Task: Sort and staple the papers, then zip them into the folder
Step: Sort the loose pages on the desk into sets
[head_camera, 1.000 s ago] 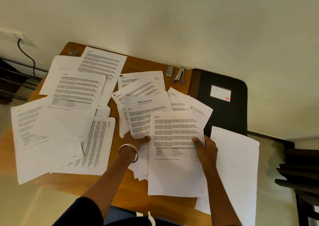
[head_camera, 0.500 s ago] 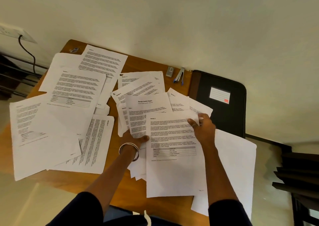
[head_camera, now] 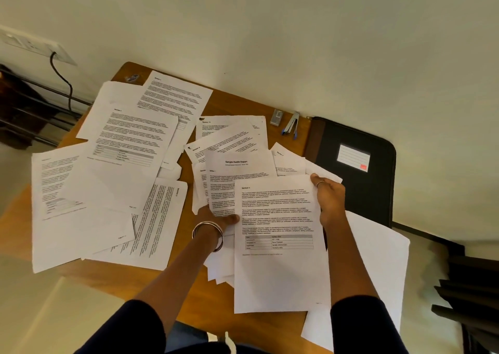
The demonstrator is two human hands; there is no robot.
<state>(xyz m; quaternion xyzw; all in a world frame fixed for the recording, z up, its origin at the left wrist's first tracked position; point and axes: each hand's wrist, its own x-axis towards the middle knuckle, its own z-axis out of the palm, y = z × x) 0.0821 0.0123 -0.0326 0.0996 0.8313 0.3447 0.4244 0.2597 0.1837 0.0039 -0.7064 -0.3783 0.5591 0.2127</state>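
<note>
Head-cam view looking down at a wooden table (head_camera: 244,107) against a pale wall, covered w/ loose printed papers. Left hand (head_camera: 216,217), metal bangle (head_camera: 208,234) on the wrist, holds a fanned stack of sheets (head_camera: 237,178) near table centre, thumb curled over the bottom edge; top sheet reads "Sample Health Report". Right hand (head_camera: 328,197), ring on one finger, grips the upper right corner of a single page headed "Section 3" (head_camera: 280,245), which overlaps the stack's right side & carries a small table low in its text. More printed sheets (head_camera: 129,148) lie spread & overlapping across the table's left half. A blank white sheet (head_camera: 378,267) lies under the right forearm at the table's right edge. Black zip folder (head_camera: 359,186) w/ a white label lies at far right, closed as far as visible. A stapler (head_camera: 292,124) & a small grey box (head_camera: 277,117) sit near the wall, just left of the folder.
</note>
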